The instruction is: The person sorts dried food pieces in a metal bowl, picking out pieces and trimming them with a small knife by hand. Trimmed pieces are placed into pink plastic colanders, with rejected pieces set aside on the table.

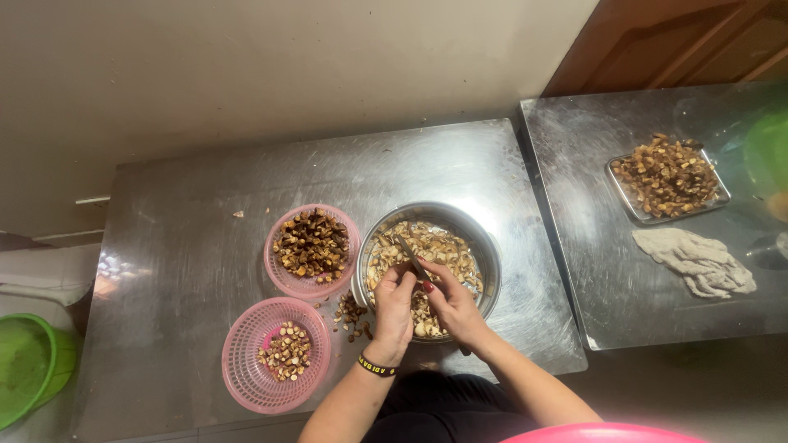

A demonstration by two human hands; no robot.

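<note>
From the head camera, both hands meet over the near rim of the metal bowl (490, 262) of pale, peeled pieces: the left hand (394, 316) pinches one small piece between fingertips, and the right hand (453, 308) is closed around a knife (410, 258) whose blade runs up and left, away from the body, its tip over the bowl's middle. The piece lies just left of the blade, touching or nearly so. Counted: one bowl, two pink baskets, the far one (312, 244) dark-filled, the near one (277, 354) sparse, one tray (669, 178), one cloth (696, 261), a loose pile (351, 314) beside the bowl
</note>
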